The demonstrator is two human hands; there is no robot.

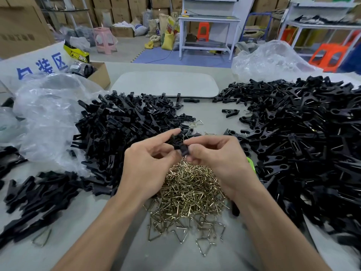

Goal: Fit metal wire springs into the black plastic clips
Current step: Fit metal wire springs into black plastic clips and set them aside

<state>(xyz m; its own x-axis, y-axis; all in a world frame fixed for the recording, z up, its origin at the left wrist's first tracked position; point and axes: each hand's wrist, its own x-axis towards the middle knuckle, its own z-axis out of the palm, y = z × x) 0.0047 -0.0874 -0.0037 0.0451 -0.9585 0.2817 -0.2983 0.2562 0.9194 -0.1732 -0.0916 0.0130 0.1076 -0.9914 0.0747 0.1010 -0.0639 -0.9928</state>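
Observation:
My left hand (145,161) and my right hand (218,159) meet above the table and together pinch one black plastic clip (180,144) between their fingertips. Whether a spring sits in this clip I cannot tell. Right below the hands lies a heap of brass-coloured wire springs (187,194), bent into triangles. A big pile of black clip halves (121,126) fills the left side. On the right spreads a wider pile of black clips (304,137), many with a wire showing in them.
Crumpled clear plastic bags (50,118) lie at the left and far right (273,59). A grey pad (166,83) sits at the table's far edge, a cardboard box (97,73) beside it. Stools, benches and stacked cartons stand beyond.

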